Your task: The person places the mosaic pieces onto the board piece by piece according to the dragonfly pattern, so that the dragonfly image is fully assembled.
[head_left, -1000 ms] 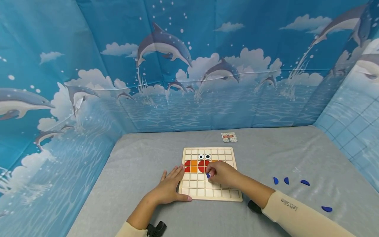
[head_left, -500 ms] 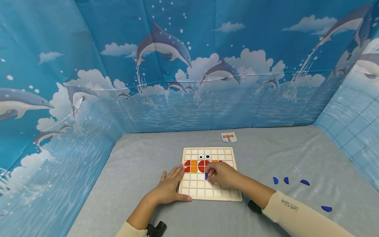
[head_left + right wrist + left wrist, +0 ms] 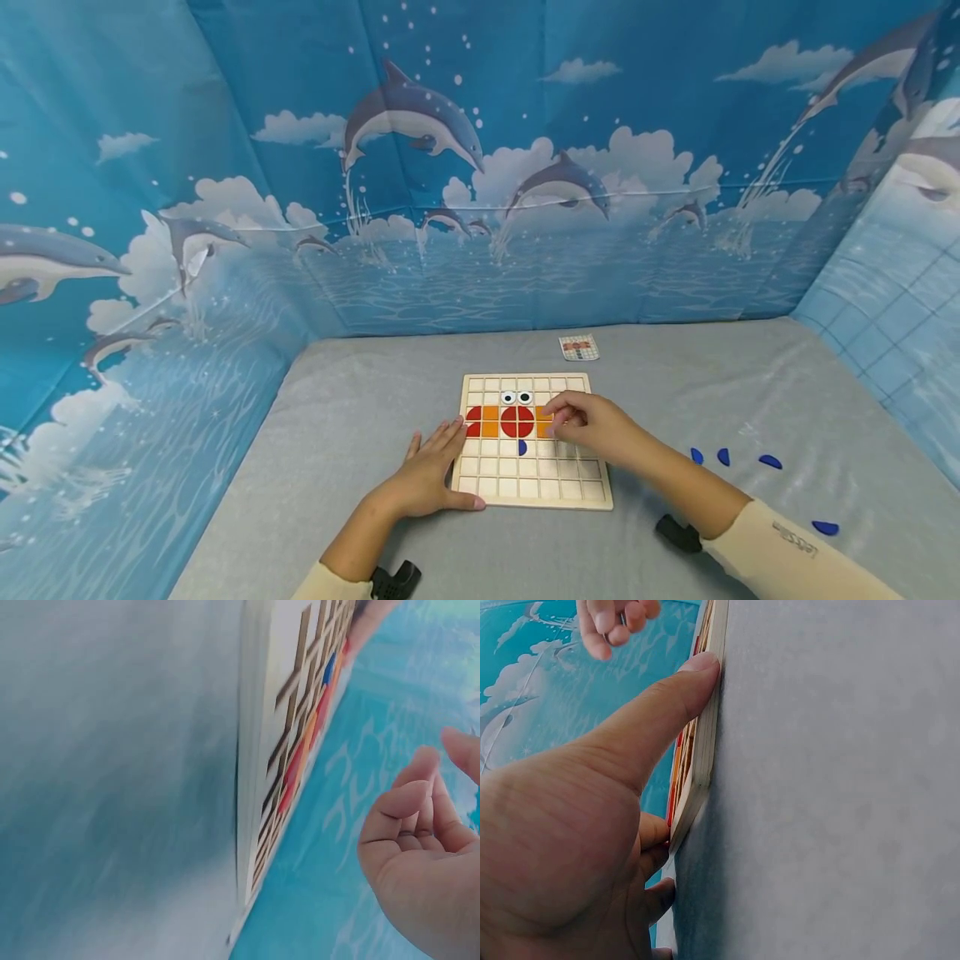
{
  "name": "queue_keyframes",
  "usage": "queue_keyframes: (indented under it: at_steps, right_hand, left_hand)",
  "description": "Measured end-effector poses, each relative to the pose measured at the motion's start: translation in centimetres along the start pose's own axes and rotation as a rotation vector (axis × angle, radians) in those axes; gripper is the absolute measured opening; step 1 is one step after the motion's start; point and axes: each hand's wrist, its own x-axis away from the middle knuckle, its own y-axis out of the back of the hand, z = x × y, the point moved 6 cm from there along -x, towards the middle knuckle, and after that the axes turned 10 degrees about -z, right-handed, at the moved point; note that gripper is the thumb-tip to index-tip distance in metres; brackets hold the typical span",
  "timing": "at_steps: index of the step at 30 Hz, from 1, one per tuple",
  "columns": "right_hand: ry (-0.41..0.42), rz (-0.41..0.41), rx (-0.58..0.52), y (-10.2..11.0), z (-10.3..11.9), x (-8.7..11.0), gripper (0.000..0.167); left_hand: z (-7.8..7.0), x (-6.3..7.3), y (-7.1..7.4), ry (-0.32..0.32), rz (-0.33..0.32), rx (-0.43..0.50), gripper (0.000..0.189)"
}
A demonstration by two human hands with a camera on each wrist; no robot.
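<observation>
A wooden grid board (image 3: 495,488) lies on the grey cloth, with red and orange pieces and two googly eyes in its squares. One blue half-round piece (image 3: 522,447) sits in a square just below the red circle (image 3: 517,422). My left hand (image 3: 431,475) rests at the board's left side, fingers along that edge and thumb at the near left corner. Above the board's right part hovers my right hand (image 3: 596,423), hiding some squares. Its fingers bend loosely and hold nothing, with the thumb apart from them in the right wrist view (image 3: 420,832).
Several more blue half-round pieces lie on the cloth to the right, one (image 3: 770,461) beyond my forearm and another (image 3: 826,528) nearer. A small pattern card (image 3: 579,347) lies behind the board. A dolphin-print curtain (image 3: 450,275) stands around the table.
My right hand has let go of the blue half-round piece, leaving it in the square, and has risen away to the right. The left hand stays in place.
</observation>
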Motion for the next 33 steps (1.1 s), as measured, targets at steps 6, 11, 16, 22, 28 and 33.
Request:
queue_keyframes:
  at_steps: [6, 11, 16, 22, 28, 33]
  right_hand:
    - [-0.034, -0.046, -0.03, 3.2, -1.0, 1.2, 0.031]
    - [-0.09, -0.073, -0.015, 5.5, -2.4, 2.4, 0.034]
    - [-0.12, -0.086, 0.011, 7.4, -3.7, 3.8, 0.036]
    - [-0.17, -0.082, 0.005, 9.3, -5.4, 5.4, 0.043]
    - [-0.237, -0.094, 0.062, 10.7, -7.4, 6.4, 0.045]
    - [-0.268, -0.089, 0.108, 11.8, -8.9, 7.2, 0.045]
  left_hand:
    - [0.1, 0.0, 0.1, -0.006, -0.004, -0.002, 0.119]
    - [0.2, 0.0, 0.1, -0.012, -0.007, 0.001, 0.119]
    - [0.3, -0.1, 0.1, -0.006, -0.002, 0.007, 0.119]
    - [0.4, -0.1, 0.0, -0.005, 0.001, 0.007, 0.119]
    - [0.3, -0.2, 0.2, -0.012, -0.007, 0.007, 0.119]
    - [0.3, -0.3, 0.2, -0.013, -0.008, 0.002, 0.12]
